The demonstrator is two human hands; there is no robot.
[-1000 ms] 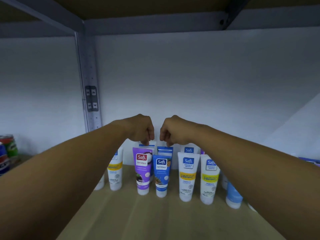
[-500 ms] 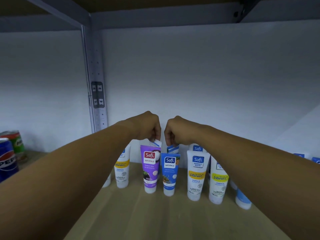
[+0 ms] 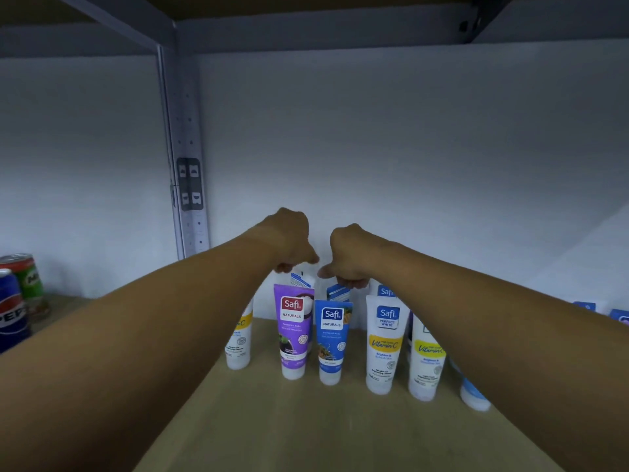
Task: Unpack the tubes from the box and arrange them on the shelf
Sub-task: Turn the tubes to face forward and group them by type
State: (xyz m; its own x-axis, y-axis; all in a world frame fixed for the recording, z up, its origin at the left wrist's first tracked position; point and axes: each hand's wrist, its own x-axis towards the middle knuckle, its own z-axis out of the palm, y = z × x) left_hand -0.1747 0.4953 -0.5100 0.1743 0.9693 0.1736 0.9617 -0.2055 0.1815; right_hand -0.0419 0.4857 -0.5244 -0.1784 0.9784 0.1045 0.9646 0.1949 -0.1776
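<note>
Several Safi tubes stand cap-down in rows on the tan shelf board. In front are a purple tube, a blue tube and two white Vitamin C tubes. My left hand reaches to the back row and pinches the top of a white-and-blue tube behind the purple one. Beside it, my right hand pinches the top of a blue back-row tube. My left forearm partly covers a white tube. The box is out of view.
A Pepsi can and a green can stand at the far left. A grey upright post rises behind my left arm. A light-blue tube sits under my right forearm. Blue tube tops show at the far right.
The view has shifted slightly, so the tubes sit further right and the cans show more. Both hands stay at the back-row tube tops, and both held tubes now lean.
</note>
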